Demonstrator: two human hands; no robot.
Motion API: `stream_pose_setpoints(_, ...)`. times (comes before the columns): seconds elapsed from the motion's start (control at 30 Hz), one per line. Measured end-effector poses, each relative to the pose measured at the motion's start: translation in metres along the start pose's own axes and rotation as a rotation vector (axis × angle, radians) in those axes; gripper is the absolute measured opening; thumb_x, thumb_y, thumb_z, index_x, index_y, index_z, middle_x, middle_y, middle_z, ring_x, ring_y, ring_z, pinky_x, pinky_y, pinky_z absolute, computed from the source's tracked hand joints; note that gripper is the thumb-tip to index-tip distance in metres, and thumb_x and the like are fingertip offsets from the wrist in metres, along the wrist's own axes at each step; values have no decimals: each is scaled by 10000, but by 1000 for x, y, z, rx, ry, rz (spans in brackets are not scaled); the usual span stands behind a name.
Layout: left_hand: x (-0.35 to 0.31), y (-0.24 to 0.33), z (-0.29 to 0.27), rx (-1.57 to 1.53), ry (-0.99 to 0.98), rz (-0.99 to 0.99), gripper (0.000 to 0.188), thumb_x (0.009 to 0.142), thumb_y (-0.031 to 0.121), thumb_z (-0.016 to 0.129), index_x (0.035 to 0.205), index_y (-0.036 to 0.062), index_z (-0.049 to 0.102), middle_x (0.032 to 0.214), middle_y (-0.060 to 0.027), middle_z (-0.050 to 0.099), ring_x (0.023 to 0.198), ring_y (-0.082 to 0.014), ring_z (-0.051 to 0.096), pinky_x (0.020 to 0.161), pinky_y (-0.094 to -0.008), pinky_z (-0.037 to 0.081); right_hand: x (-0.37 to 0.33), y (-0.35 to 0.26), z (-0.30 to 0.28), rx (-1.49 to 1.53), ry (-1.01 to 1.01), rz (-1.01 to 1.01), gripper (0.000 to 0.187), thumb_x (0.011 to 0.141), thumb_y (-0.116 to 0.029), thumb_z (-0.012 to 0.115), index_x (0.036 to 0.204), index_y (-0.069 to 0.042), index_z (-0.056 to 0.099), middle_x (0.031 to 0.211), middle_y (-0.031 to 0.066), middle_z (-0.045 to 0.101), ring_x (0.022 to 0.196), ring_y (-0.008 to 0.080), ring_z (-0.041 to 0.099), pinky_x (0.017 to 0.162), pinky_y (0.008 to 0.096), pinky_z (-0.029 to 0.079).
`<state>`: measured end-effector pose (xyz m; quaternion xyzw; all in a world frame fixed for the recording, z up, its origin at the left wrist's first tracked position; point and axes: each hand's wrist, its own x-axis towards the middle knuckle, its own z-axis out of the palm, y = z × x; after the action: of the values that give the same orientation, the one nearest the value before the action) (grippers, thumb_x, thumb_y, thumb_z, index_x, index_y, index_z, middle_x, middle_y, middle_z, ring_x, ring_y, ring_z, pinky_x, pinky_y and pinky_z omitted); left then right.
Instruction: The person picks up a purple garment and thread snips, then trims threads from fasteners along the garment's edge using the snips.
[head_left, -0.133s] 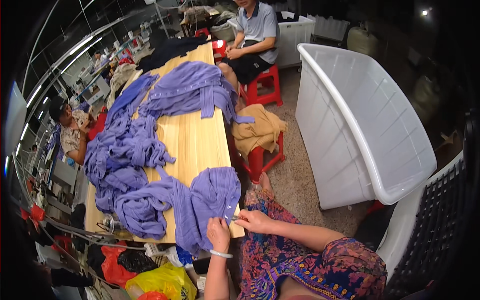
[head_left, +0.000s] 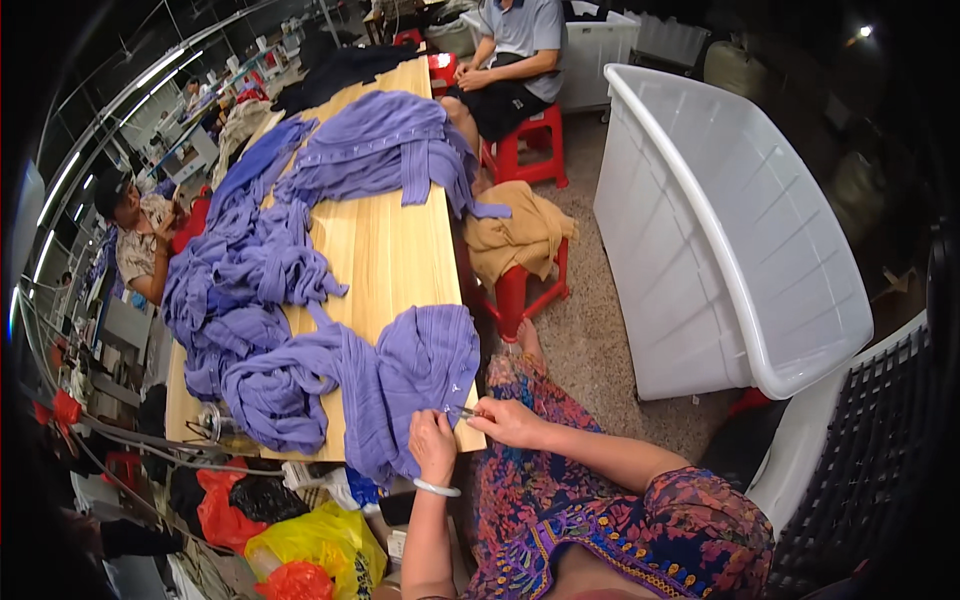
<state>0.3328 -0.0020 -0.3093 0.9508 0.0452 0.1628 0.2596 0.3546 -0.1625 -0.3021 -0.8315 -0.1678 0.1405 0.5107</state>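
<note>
A purple knit garment (head_left: pixel 425 345) lies bunched at the near end of the wooden table (head_left: pixel 400 240), with small white marks along its right edge. At its lower corner, my left hand (head_left: pixel 432 443) is closed, fingers pinching the garment's edge; a pale bangle circles the wrist. Just to the right, my right hand (head_left: pixel 508 422) is closed around small metal snips (head_left: pixel 465 411). Their thin tips point left at the garment's edge, close to my left fingertips. Whether the blades are apart is too small to tell.
More purple garments (head_left: pixel 240 260) are heaped along the table's left and far parts. A tan garment (head_left: pixel 520 230) covers a red stool to the right. Beyond it stands a large white bin (head_left: pixel 680 240). One person (head_left: pixel 520 50) sits at the far right, another (head_left: pixel 140 235) at the left.
The whole scene sits slightly higher in the picture. The snips' tips appear nearer my left fingers. Both hands keep their hold.
</note>
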Motion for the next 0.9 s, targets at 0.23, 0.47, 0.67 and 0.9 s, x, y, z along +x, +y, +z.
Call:
stream_pose_setpoints(0.23,19,3,-6,-234,-46,17,82,784,67,521,746,-5,528,735,-174,541,695,-351,532,610,-408,416,5,23,2,184,49,54,246,825,-272,546,800,-27,555,619,86,555,566,182,551,532,308,430)
stream_pose_setpoints(0.47,9,-5,-7,-406,-143,-239,101,805,87,529,791,-12,541,661,-144,565,594,-246,563,564,-335,432,3,-2,-9,786,-384,299,284,922,-278,394,945,-25,520,697,23,535,445,33,397,369,172,302)
stream_pose_setpoints(0.67,3,-6,-7,-549,-138,-274,98,817,90,531,797,-6,536,632,-81,545,568,-140,511,545,-289,420,2,-4,-3,939,-432,483,334,918,-332,397,932,-23,524,676,15,533,431,34,391,373,170,307)
stream_pose_setpoints(0.9,2,-7,-7,-573,-132,-287,92,817,87,539,802,-3,538,628,-51,538,572,-100,488,536,-266,412,6,-9,1,924,-425,541,338,915,-340,402,922,-25,525,666,15,533,426,36,393,371,175,308)
